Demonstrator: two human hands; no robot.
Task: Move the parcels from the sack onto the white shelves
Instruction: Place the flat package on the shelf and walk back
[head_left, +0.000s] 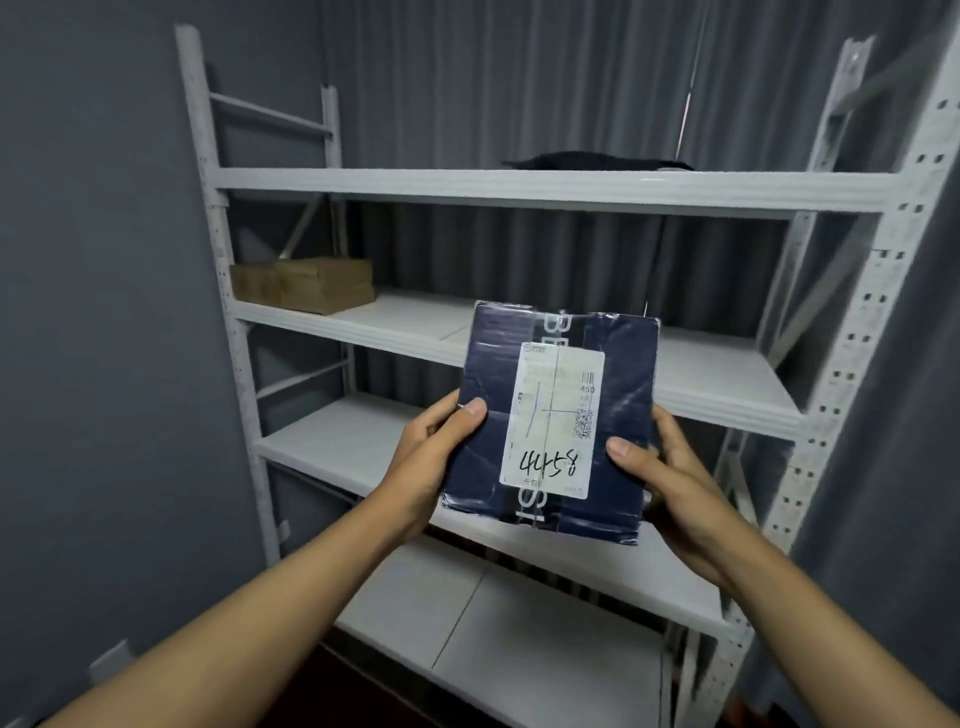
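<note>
Both hands are clamping the dark blue parcel (550, 421) from either side: the left hand (431, 457) is pinching its left edge, thumb on the face, and the right hand (670, 483) is curling round the right edge, thumb beside the shipping label (553, 421). It is hanging in the air in front of the white shelves (519, 189), touching none of them. The film wrap is looking slick and the box stiff, probably light, so edge holds are suiting it. A brown cardboard box (306, 285) is sitting on the second shelf, well apart.

Brown box (304, 285) blocks middle shelf's (717, 371) left end only.
</note>
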